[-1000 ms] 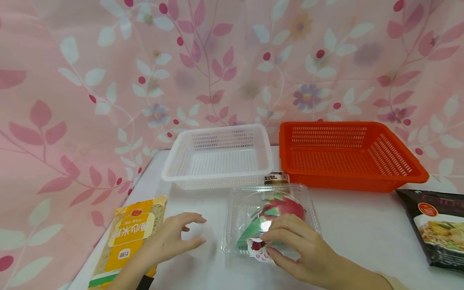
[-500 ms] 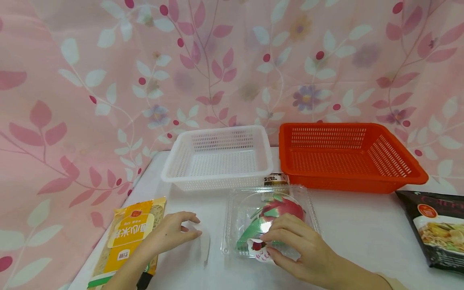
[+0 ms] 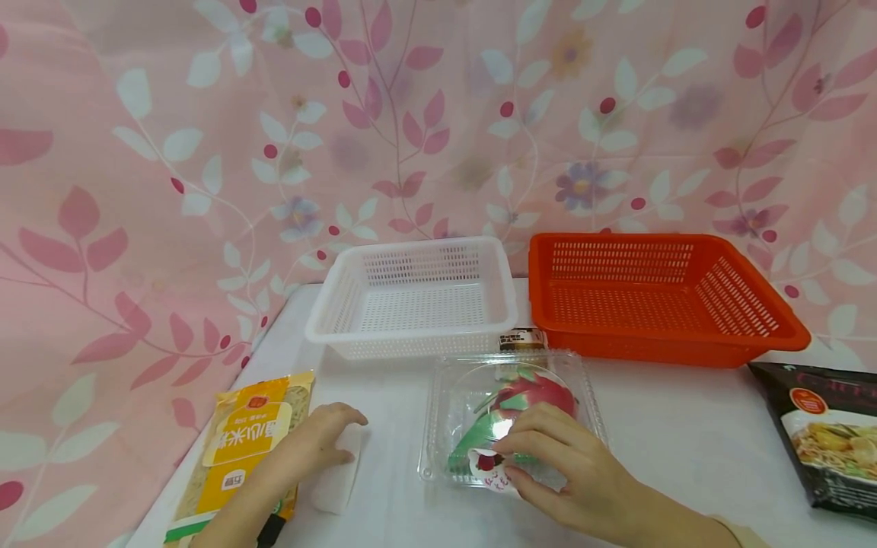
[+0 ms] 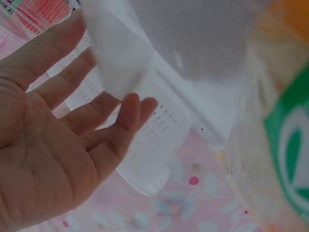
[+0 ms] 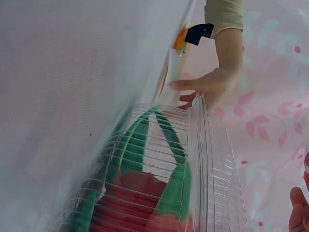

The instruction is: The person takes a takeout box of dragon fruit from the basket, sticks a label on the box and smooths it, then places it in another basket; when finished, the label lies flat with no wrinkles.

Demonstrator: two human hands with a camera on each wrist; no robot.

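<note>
Two hands, head view: we see both low on the white table (image 3: 685,434), well apart from each other.
Left hand (image 3: 315,449): we see its fingers curled over one end of a small white block (image 3: 339,476), which lies on the table just beside a yellow noodle packet (image 3: 247,449).
Right hand (image 3: 569,472): we see it resting on the lid of a clear clamshell box (image 3: 452,388), fingertips bent against the near edge by a round sticker (image 3: 489,472); it presses rather than grips, as far as we can tell.
Box contents: a red and green dragon fruit (image 3: 530,392) lies inside the closed box, at the table's middle front.
Behind: a white basket (image 3: 411,293) and an orange basket (image 3: 658,293) stand side by side; a small dark packet (image 3: 522,338) peeks out between them and the box.
Far right: a black noodle bag (image 3: 829,434) lies flat.
Left wrist view: we see the palm (image 4: 43,164) with fingers loosely spread against the blurred white block (image 4: 120,63); the white basket (image 4: 154,145) shows behind.
Right wrist view: we see the ribbed clear box (image 5: 207,164) close up with the red and green fruit (image 5: 145,193) within, one fingertip (image 5: 299,210) at the frame's edge, and the left hand (image 5: 212,84) across the table.
</note>
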